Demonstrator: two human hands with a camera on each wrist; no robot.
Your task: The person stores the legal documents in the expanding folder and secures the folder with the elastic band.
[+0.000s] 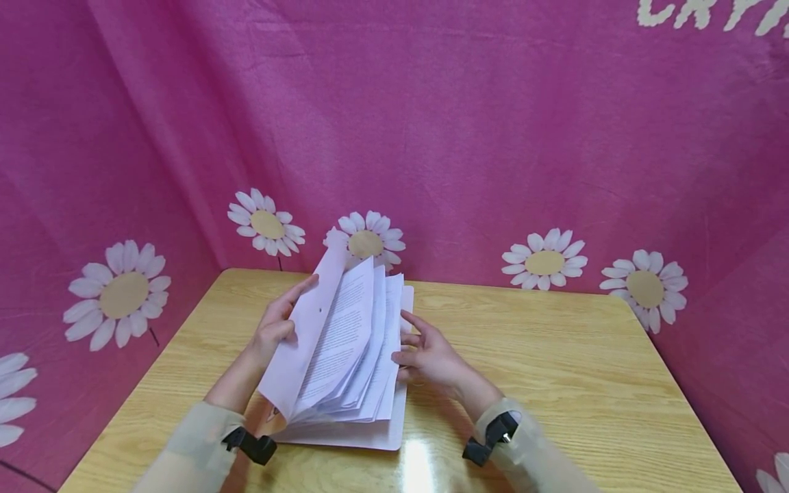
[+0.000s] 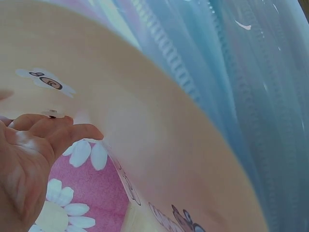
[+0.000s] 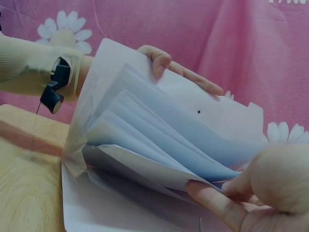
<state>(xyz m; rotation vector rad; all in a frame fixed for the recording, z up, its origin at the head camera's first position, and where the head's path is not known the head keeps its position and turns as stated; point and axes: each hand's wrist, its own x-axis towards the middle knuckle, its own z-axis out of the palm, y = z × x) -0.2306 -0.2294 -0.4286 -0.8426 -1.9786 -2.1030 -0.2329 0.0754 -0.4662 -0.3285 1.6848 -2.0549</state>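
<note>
A folder (image 1: 345,433) stands spread on the table, its pale inner cover (image 1: 303,342) tilted up at the left. My left hand (image 1: 275,322) grips that cover's outer edge, thumb on the inner face and fingers behind. Printed sheets (image 1: 342,335) fan out inside. At their right edge is my right hand (image 1: 434,352); in the right wrist view its thumb and fingers (image 3: 212,199) pinch the edge of the papers (image 3: 145,162). The left wrist view shows the cover's tan outside (image 2: 159,130) with cartoon prints, a small white button (image 2: 52,114) by the fingers, and bluish translucent plastic (image 2: 231,92).
The folder rests on the left half of a wooden table (image 1: 555,383). Behind and beside the table hangs a pink cloth (image 1: 431,137) with printed daisies. Black devices are strapped at both wrists, the left one (image 1: 249,444) close to the folder's lower corner.
</note>
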